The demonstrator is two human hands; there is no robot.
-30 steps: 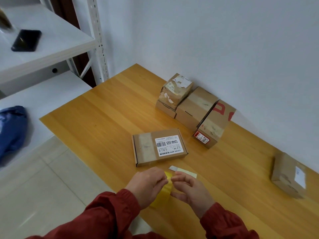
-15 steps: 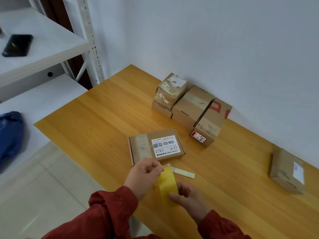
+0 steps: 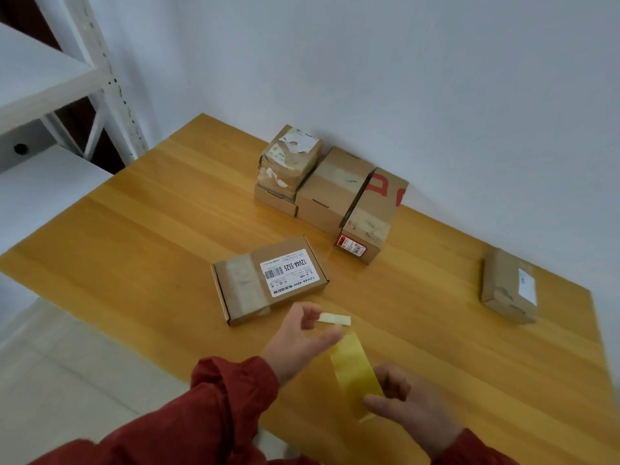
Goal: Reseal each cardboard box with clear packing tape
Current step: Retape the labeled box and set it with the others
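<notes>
Person holds a strip of tape (image 3: 355,370) between both hands above a wooden table (image 3: 134,250).

The table runs to a white wall (image 3: 436,78), with a white shelf (image 3: 50,82) at its left. Four boxes (image 3: 332,189) crowd together by the wall, one stacked on another. A flat box (image 3: 268,280) with a white label lies in front of them, nearest the hands, and a lone box (image 3: 508,286) sits well apart at the right. The yellowish tape is held in the air near the table's front edge, apart from every box. The left hand (image 3: 295,340) pinches its upper end with the thumb against curled fingers. The right hand (image 3: 412,411) grips the lower end, thumb on top and fingers curled behind. A pale scrap (image 3: 333,319) lies on the table just beside the left hand's fingers.
</notes>
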